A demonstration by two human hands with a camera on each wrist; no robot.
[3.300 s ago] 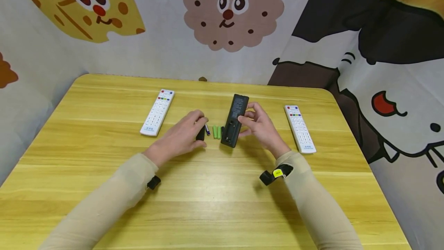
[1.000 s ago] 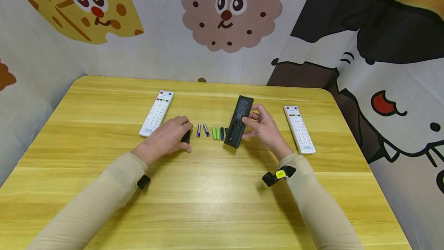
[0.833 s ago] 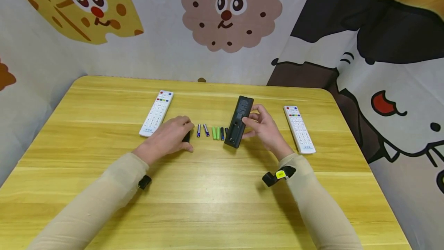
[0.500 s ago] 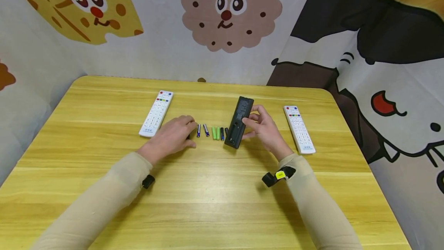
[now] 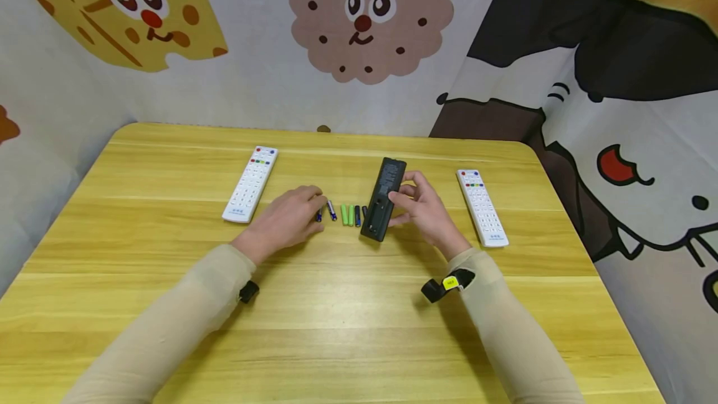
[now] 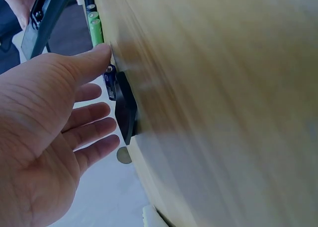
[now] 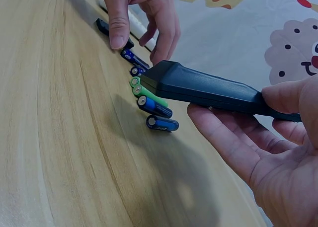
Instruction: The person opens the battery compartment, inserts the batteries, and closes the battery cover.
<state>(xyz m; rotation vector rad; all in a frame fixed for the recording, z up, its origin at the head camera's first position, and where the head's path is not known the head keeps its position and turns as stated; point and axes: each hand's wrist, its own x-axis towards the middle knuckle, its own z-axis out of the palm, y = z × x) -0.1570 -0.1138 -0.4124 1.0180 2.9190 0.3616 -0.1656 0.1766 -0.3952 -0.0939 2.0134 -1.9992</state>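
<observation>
My right hand (image 5: pixel 423 207) holds a black remote control (image 5: pixel 383 199) up off the table, back side toward the head camera, with its battery bay uncovered. In the right wrist view the thumb lies over the remote and the fingers under it. My left hand (image 5: pixel 286 220) hovers low with thumb and fingers apart, its fingertips close to a blue battery (image 5: pixel 318 216). Beneath that hand, the black battery cover (image 6: pixel 125 108) lies on the table, hidden in the head view. Beside it runs a row of batteries: a silver-and-blue one (image 5: pixel 332 211), two green ones (image 5: pixel 348 216) and dark blue ones (image 7: pixel 154 108).
A white remote (image 5: pixel 250 184) lies face up on the wooden table (image 5: pixel 348 329) at the left, and another white remote (image 5: pixel 482 207) at the right. A cartoon-printed cloth (image 5: pixel 252 92) stands behind the table's back edge.
My left hand has let go of the battery cover after setting it down left of the batteries, then shifted right toward the nearest blue battery. The right hand keeps the black remote nearly still.
</observation>
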